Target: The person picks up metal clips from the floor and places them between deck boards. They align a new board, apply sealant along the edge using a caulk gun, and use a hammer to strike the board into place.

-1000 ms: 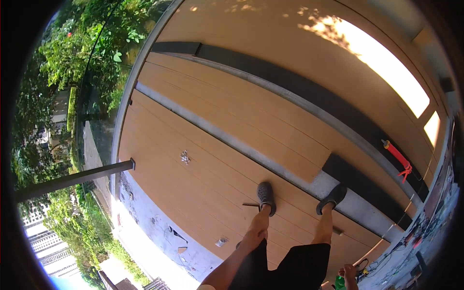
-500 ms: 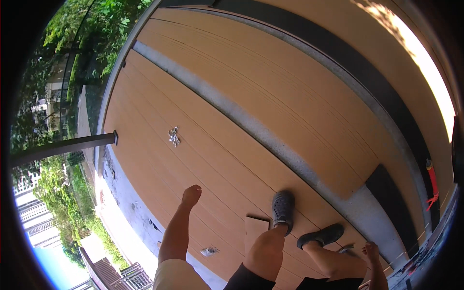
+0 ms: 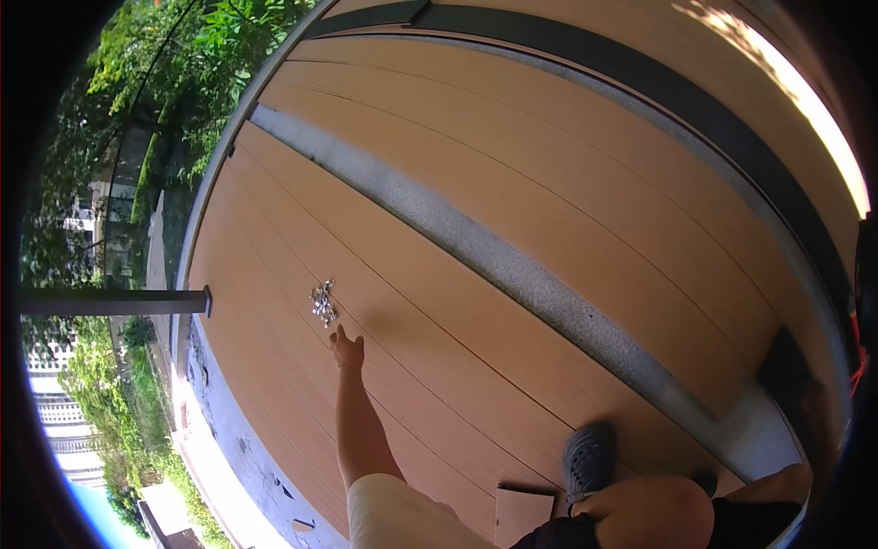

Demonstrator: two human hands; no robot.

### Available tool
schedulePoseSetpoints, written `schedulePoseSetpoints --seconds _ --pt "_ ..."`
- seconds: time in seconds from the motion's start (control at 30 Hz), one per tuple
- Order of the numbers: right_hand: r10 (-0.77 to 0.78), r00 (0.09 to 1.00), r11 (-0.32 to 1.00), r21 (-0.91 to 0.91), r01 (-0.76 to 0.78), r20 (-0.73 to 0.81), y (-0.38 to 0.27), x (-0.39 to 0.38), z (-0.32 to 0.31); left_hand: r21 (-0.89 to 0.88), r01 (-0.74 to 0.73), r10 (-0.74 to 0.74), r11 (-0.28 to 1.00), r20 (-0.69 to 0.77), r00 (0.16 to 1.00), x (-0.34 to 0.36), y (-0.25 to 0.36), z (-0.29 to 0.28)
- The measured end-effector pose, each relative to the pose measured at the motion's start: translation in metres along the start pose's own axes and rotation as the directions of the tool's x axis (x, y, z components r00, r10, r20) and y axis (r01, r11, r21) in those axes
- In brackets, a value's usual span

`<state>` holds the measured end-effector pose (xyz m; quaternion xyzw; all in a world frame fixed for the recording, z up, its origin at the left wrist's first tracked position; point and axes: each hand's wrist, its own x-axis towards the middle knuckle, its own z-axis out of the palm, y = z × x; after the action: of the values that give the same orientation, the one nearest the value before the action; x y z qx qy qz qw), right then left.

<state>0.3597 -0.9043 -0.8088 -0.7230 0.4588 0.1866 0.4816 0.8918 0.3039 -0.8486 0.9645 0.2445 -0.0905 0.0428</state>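
Note:
My left hand [image 3: 347, 349] reaches out over the brown deck boards [image 3: 430, 366], its fingers apart and nothing seen in them. Just beyond the fingertips lies a loose pile of small shiny metal pieces [image 3: 323, 304], too small to tell their exact kind. I cannot make out my right hand in this view. Close to my dark clog [image 3: 590, 457] rests a short brown board offcut [image 3: 524, 515] with a dark edge.
A grey strip of bare concrete [image 3: 476, 252] runs between the boards. Black planks [image 3: 585, 46] curve along the far side, and another black piece [image 3: 785, 366] lies at the right. A dark post [image 3: 119, 302] stands at the left, with greenery behind it.
My left hand has gone from closed to open and reached forward to the metal pile. The view has shifted; my right hand and the clear packet near my left arm no longer show.

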Motion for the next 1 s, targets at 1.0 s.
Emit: schedulePoseSetpoints --seconds 1.0 --pt "0.068 0.998 0.879 -0.474 -0.058 0.004 -0.105 -0.138 0.075 -0.984 0.162 0.375 0.074 0.178 0.910 -0.235 0.243 -0.025"
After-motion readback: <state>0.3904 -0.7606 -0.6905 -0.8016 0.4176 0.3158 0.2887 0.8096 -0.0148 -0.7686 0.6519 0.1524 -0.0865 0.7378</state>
